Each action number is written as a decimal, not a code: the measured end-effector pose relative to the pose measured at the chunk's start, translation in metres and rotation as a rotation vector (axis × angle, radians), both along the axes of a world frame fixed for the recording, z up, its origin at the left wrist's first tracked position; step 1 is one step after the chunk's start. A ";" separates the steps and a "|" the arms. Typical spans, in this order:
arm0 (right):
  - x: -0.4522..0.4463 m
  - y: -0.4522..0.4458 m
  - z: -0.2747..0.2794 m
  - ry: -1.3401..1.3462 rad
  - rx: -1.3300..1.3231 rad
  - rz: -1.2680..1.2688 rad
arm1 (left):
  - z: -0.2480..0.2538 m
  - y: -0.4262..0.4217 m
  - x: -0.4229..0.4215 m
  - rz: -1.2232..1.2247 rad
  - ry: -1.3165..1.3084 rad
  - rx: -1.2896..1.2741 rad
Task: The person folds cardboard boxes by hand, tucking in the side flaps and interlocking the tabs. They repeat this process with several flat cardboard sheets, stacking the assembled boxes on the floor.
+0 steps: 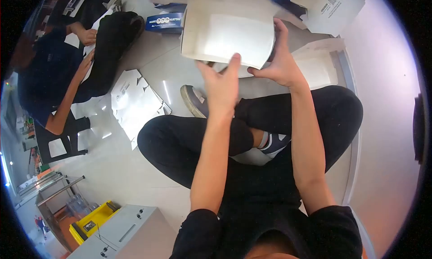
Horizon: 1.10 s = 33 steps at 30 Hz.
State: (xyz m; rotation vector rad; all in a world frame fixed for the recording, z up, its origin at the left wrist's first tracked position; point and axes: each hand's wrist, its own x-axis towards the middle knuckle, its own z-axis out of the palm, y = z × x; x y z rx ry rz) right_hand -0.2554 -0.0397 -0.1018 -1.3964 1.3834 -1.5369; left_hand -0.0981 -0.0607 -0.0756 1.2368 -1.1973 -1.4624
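A white cardboard box (231, 27) is held up in front of me, its pale plain side or inside facing me. My left hand (220, 83) grips its near edge, with the thumb up against the board and the other fingers partly hidden beneath. At the right corner, my right hand (282, 63) is closed round the side, fingers along the edge and thumb below. Blue-and-white printed boxes lie just beyond it, one of them a blue box (164, 23) with white lettering. Another open white box (317, 65) rests on the floor to the right of my right hand.
Flat white cardboard sheets (137, 101) are piled on the floor at left. Beyond them a co-worker (54, 70) sits handling white card. A white wall (382, 101) runs along my right. A grey cabinet (130, 232) and a yellow crate (92, 220) stand at lower left.
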 end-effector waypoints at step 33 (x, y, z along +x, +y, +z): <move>-0.014 0.003 -0.047 0.515 0.552 0.040 | -0.064 -0.037 0.041 0.013 -1.091 -0.252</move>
